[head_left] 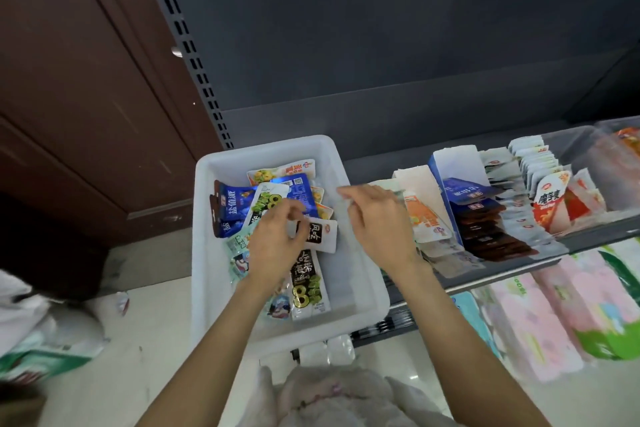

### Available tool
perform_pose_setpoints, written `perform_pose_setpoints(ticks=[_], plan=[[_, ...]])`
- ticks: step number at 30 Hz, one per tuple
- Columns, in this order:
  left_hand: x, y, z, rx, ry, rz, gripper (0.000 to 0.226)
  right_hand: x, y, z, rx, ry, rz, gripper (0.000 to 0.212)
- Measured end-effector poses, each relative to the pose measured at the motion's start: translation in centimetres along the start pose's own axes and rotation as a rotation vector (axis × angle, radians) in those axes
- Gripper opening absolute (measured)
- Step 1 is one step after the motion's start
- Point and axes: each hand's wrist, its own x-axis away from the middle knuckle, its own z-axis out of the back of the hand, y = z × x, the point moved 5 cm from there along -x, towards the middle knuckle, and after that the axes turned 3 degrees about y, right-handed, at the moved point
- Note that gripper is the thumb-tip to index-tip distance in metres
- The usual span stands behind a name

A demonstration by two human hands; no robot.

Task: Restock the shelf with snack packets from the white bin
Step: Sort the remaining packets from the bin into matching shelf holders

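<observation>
Left hand [277,243] pinches one white-and-brown packet [317,235]; one white bin [207,218]

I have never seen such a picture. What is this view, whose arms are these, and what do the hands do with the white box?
There is no machine here. A person wears a camera on the head, so you look forward and down along their own two bare arms. The white bin sits at the left end of a grey shelf and holds mixed snack packets. The left hand reaches into the bin, its fingers curled onto a small white and brown packet. The right hand hovers above the bin's right rim; it is blurred, so whether it holds anything is unclear. More packets stand in rows on the shelf to the right.
</observation>
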Motion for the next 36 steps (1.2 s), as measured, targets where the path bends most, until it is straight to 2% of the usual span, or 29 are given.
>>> perform_pose_setpoints(ticks=[1, 3, 6, 8, 10, 14, 16, 19, 21, 23, 25, 27, 29, 33, 36], plan=[[0.2, -1.5, 0.4, -0.014, 0.003, 0.072, 0.019, 0.2, -1.2, -1.3, -0.067, -0.085, -0.002, 0.032], [0.4, -4.3, 0.3, -0.092, -0.055, 0.15, 0.028, 1.0, -2.2, -5.4, -0.092, -0.367, -0.051, 0.037], [0.2, -6.8, -1.2, -0.178, -0.274, 0.123, 0.049, 2.7, -1.5, -11.7, 0.096, -0.738, -0.111, 0.061], [0.0, -7.2, -2.3, -0.203, -0.404, 0.029, 0.062, 3.7, -0.9, -13.8, 0.175, -0.868, -0.191, 0.075], [-0.1, -7.5, -3.5, -0.294, -0.507, -0.054, 0.07, 4.3, -0.5, -14.7, 0.202, -0.906, -0.226, 0.077], [0.3, -7.9, -4.8, -0.43, -0.569, -0.078, 0.064, 4.7, -0.6, -14.2, 0.251, -0.861, -0.138, 0.06], [0.3, -7.1, -4.4, -0.399, -0.484, -0.151, 0.049, 4.3, -0.9, -13.0, 0.251, -0.814, -0.104, 0.044], [-0.4, -5.5, -1.1, -0.224, -0.268, -0.224, 0.025, 3.1, -1.6, -9.7, 0.196, -0.647, -0.119, 0.027], [-0.9, -5.2, 1.3, -0.101, -0.261, -0.128, 0.019, 2.2, -1.5, -7.1, -0.01, -0.491, -0.259, 0.024], [-1.1, -5.5, 3.0, 0.143, -0.316, 0.103, 0.022, 1.5, -0.9, -4.9, -0.403, -0.363, -0.491, 0.019], [-0.9, -5.1, 3.9, 0.398, -0.345, 0.269, 0.021, 1.3, -0.7, -3.7, -0.769, -0.316, -0.692, 0.011], [-0.5, -4.2, 4.3, 0.517, -0.369, 0.316, 0.012, 1.7, -0.7, -3.6, -0.956, -0.339, -0.82, 0.006], [0.0, -3.4, 4.4, 0.574, -0.379, 0.348, 0.007, 2.2, -0.5, -3.4, -1.005, -0.324, -0.867, 0.008], [1.0, -3.2, 4.5, 0.607, -0.284, 0.388, 0.011, 3.4, 0.9, -2.1, -0.951, -0.2, -0.884, 0.009], [1.6, -2.8, 4.3, 0.605, -0.251, 0.391, 0.008, 4.2, 1.1, -0.9, -0.916, -0.234, -0.822, 0.007]])
